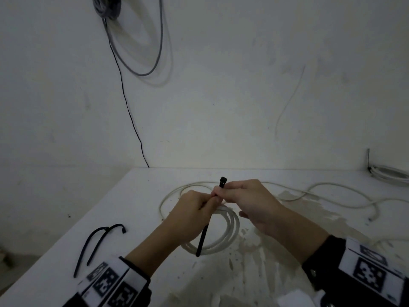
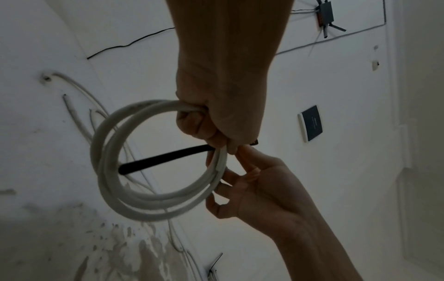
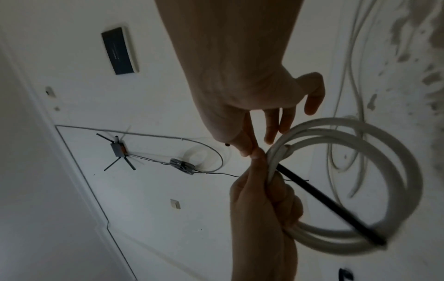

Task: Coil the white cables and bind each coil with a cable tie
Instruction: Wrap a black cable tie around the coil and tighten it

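My left hand [image 1: 199, 203] holds a white cable coil [image 1: 230, 234] of a few turns above the table, fingers curled round its top; the left wrist view shows the same hand [image 2: 211, 121] and coil [image 2: 144, 199]. A black cable tie [image 1: 203, 237] passes through the coil. Its square head [image 1: 223, 180] sticks up above my fingers and its tail hangs down. My right hand [image 1: 223, 191] pinches the tie just below the head with thumb and forefinger, its other fingers loosely spread [image 3: 276, 121]. The tie [image 3: 324, 201] crosses the coil [image 3: 374, 190] slantwise.
A loose white cable [image 1: 321, 189] snakes over the white table [image 1: 137, 196] behind the hands. Two spare black ties [image 1: 97, 244] lie at the left. Another white coil [image 1: 390, 173] sits at the far right edge. Grey and black cables [image 1: 141, 69] hang on the wall.
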A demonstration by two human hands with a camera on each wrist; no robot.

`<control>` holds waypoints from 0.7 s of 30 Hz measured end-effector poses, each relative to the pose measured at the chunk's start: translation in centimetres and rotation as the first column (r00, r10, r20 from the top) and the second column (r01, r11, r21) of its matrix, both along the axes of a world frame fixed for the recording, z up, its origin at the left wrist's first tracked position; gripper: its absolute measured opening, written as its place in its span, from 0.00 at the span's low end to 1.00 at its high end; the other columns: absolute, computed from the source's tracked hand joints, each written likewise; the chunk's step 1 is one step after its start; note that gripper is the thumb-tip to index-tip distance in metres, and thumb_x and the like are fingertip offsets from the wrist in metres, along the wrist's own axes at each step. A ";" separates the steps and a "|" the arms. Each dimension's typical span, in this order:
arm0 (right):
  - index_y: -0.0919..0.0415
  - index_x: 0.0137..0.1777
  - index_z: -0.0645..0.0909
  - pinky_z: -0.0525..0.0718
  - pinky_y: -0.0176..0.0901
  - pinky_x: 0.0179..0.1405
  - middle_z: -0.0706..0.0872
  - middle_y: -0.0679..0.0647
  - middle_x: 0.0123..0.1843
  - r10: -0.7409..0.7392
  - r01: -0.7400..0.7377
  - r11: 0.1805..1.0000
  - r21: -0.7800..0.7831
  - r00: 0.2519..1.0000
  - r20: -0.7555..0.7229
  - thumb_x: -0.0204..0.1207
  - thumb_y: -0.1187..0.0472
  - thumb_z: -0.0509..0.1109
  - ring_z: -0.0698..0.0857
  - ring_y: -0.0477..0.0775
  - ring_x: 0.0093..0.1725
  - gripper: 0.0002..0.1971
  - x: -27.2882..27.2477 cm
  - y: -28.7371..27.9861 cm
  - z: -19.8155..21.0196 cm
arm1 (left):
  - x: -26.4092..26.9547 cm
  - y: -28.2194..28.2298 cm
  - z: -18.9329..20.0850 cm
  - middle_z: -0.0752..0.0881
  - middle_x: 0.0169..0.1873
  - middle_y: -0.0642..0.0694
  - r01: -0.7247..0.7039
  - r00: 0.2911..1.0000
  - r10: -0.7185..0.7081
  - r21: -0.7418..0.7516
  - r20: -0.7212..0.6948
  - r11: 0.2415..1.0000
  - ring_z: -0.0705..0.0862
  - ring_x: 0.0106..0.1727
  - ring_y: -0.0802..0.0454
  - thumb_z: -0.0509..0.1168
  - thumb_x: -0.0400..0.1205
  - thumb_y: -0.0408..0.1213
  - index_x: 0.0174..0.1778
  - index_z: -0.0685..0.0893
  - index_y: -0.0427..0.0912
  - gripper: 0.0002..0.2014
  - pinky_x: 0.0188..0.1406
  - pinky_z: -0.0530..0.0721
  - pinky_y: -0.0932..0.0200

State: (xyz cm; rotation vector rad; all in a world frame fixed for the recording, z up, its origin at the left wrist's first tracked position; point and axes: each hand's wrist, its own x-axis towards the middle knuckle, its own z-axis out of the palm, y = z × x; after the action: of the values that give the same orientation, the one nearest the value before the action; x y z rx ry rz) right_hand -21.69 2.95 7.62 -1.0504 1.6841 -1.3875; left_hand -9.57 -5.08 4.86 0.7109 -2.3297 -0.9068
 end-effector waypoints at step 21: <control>0.66 0.46 0.88 0.84 0.35 0.56 0.87 0.50 0.62 0.079 -0.287 0.805 -0.520 0.919 -0.386 0.73 0.71 0.73 0.86 0.43 0.60 0.05 -1.0 0.9 -1.7 | -0.3 1.5 2.4 0.63 0.15 0.51 0.091 0.947 0.123 0.612 -0.298 0.786 0.57 0.17 0.58 0.58 0.85 0.35 0.16 0.74 0.45 0.26 0.17 0.57 0.65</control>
State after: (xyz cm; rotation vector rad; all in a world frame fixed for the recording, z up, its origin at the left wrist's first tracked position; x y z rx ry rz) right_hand -22.64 3.83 5.94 -1.8460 1.3541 -1.6923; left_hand -9.82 -3.54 7.22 0.7553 -1.7138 -1.6822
